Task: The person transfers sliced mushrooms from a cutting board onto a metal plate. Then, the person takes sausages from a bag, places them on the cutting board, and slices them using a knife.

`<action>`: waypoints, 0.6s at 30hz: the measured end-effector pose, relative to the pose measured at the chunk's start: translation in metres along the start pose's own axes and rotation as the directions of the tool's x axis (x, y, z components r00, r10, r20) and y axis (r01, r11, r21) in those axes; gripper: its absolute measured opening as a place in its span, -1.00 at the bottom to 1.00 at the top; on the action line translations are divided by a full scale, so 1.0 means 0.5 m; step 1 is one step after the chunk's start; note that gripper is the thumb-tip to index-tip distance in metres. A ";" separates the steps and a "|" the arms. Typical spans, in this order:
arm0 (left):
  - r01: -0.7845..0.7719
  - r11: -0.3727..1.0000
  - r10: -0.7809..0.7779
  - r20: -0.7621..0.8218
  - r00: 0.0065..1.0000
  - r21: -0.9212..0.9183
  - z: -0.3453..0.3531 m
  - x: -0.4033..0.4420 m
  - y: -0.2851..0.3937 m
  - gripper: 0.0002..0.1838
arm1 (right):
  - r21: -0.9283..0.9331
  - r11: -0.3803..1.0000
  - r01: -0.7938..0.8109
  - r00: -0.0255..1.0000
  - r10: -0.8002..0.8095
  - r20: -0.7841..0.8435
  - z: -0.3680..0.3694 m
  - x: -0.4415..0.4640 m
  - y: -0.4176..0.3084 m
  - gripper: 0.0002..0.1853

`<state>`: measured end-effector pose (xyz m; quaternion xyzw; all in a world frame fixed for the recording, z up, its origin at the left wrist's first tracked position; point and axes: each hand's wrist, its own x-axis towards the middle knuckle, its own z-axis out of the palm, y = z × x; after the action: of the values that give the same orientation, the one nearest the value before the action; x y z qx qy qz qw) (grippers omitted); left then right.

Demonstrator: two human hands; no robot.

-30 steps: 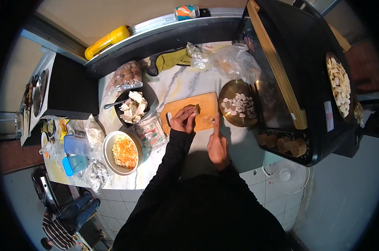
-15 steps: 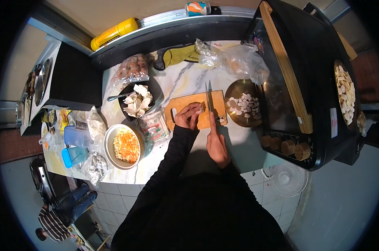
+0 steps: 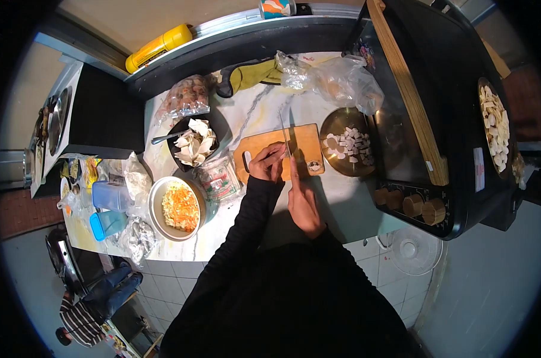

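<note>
Nearer the left hand point(image 3: 269, 162) now, the knife point(image 3: 287, 143) sits firmly gripped by the right hand point(image 3: 305, 206). Left fingers curl together; what they pinch cannot be told. Beneath is a wooden cutting board point(image 3: 308, 138); beyond, a green mitt point(image 3: 246, 77).

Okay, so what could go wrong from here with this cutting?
The knife in the right hand is very close to the left hand, so a slip could nick its fingertips. The metal plate of white pieces sits right beside the cutting board, so a bump from the board might scatter some.
</note>
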<state>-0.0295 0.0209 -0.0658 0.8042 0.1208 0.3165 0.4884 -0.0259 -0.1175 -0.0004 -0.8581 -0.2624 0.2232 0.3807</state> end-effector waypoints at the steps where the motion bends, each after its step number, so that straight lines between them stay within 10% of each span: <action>1: 0.000 1.000 0.000 0.002 1.000 0.000 -0.001 0.000 0.000 -0.74 | -0.016 1.000 0.027 0.999 -0.027 -0.019 0.007 0.001 0.008 -0.13; 18: -0.046 0.998 0.046 -0.005 0.999 0.036 0.003 -0.002 -0.011 -0.70 | -0.114 0.993 0.044 0.999 -0.048 -0.024 0.032 0.009 0.026 -0.03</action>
<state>-0.0289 0.0220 -0.0714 0.8145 0.1093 0.3276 0.4662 -0.0282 -0.1137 -0.0211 -0.8749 -0.2892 0.1876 0.3401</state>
